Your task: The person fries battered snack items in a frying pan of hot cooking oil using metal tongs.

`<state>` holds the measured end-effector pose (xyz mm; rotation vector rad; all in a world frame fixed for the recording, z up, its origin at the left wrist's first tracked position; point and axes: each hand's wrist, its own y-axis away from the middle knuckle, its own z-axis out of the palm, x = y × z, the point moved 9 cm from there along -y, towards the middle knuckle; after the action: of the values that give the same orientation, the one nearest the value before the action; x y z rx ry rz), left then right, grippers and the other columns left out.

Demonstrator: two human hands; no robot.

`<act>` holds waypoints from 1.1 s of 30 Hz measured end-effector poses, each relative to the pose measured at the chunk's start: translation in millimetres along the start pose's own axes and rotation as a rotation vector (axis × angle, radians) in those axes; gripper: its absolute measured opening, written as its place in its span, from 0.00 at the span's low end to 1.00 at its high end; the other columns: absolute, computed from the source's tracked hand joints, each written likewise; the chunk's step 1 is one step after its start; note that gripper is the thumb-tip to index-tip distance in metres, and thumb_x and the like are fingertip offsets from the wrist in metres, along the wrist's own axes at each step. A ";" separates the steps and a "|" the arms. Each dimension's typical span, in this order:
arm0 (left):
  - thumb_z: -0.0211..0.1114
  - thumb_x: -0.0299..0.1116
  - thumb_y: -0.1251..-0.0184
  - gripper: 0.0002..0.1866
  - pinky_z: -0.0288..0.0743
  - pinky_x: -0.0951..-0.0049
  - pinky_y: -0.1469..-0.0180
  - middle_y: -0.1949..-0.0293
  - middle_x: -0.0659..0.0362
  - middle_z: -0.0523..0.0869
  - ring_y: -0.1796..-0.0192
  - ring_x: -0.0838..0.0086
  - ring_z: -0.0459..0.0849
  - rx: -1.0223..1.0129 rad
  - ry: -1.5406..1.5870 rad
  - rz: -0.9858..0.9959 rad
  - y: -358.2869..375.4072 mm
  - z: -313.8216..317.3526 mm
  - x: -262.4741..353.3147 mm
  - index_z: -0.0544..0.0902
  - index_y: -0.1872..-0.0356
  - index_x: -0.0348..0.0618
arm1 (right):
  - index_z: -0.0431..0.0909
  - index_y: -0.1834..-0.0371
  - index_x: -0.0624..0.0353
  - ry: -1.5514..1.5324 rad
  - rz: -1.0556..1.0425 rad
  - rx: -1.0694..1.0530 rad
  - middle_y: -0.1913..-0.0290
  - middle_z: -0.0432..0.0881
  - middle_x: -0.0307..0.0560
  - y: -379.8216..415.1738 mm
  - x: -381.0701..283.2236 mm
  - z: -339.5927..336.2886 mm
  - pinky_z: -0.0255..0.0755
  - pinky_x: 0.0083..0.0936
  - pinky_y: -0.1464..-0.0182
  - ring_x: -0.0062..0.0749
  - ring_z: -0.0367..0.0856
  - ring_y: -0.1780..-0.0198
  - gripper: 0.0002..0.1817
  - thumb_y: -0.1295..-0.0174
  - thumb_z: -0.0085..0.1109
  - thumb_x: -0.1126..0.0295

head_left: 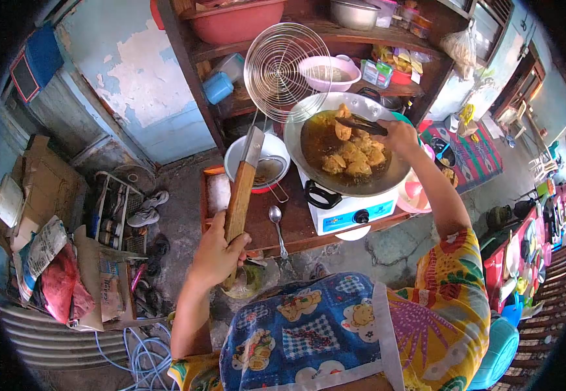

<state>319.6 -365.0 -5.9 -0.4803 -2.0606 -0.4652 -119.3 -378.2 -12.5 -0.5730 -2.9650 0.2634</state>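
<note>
The skimmer (251, 159) slants from 7 to 1 o'clock, its wire head near the wok (369, 105) at 10 to 11; the left hand's (218, 255) fingers wrap its handle snugly; the right hand's (399, 138) curl tight around tongs (369, 125) aimed past 9 o'clock, tips at a browned piece (343, 129); the handle partly covers a white bowl (234, 154); a spoon (278, 228) lies at 7.

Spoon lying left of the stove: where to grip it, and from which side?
I'd pinch the spoon by its slim handle, coming from the wearer's side. It lies with its bowl pointing away and the handle running toward the wearer, ending near the table's front edge. The left hand looks nearer, but it's holding the wire skimmer.
</note>
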 end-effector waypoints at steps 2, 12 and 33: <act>0.59 0.27 0.40 0.21 0.72 0.73 0.78 0.78 0.54 0.78 0.80 0.74 0.79 -0.017 0.009 0.010 -7.3 6.8 -2.5 0.63 0.49 0.31 | 0.71 0.45 0.45 0.145 -0.029 -0.061 0.58 0.80 0.48 9.9 -17.7 -4.7 0.75 0.35 0.58 0.42 0.80 0.57 0.26 0.46 0.56 0.49; 0.61 0.30 0.43 0.23 0.74 0.60 0.68 0.72 0.43 0.79 0.72 0.58 0.83 -0.082 -0.222 0.007 -52.4 42.3 -29.8 0.62 0.49 0.33 | 0.70 0.44 0.46 0.247 -0.194 0.163 0.55 0.78 0.45 27.9 -26.1 17.9 0.75 0.32 0.61 0.37 0.80 0.59 0.25 0.47 0.58 0.57; 0.58 0.29 0.40 0.20 0.75 0.62 0.74 0.73 0.46 0.81 0.76 0.62 0.83 -0.055 -0.243 -0.047 -56.5 43.3 -31.8 0.62 0.50 0.35 | 0.71 0.45 0.43 0.382 -0.248 0.130 0.59 0.78 0.40 61.2 -18.8 -18.3 0.75 0.29 0.64 0.33 0.80 0.64 0.24 0.48 0.57 0.58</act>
<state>275.5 -396.1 -62.1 -0.5448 -2.3011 -0.5131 -77.4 -326.7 -7.6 -0.2068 -2.5894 0.2830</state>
